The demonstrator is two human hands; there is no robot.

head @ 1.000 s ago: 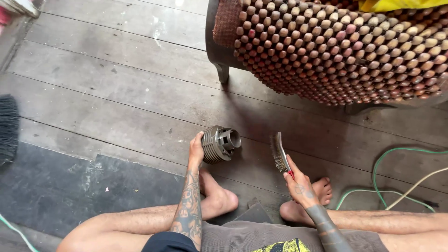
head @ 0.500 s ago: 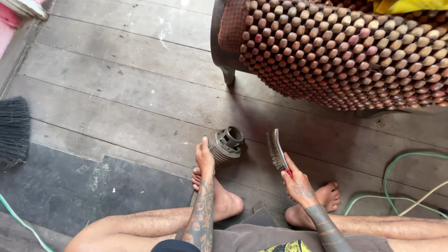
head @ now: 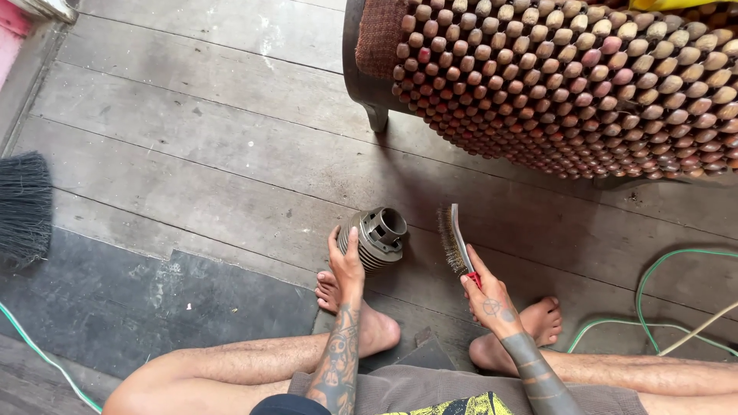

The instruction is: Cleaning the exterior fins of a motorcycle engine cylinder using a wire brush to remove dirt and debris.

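While one finned metal engine cylinder [head: 374, 237] is lying on its side on the wooden plank floor [head: 192, 154], one wire brush [head: 455, 241] is standing just right of it, clear of it. The left hand [head: 347, 265] is gripping the cylinder's near left side, fingers curled over the fins, tattooed forearm stretching forward. The right hand [head: 489, 299] is closed around the brush's red handle, bristles facing the cylinder. Two bare feet are resting just behind the hands, beside one beaded chair [head: 561, 84].
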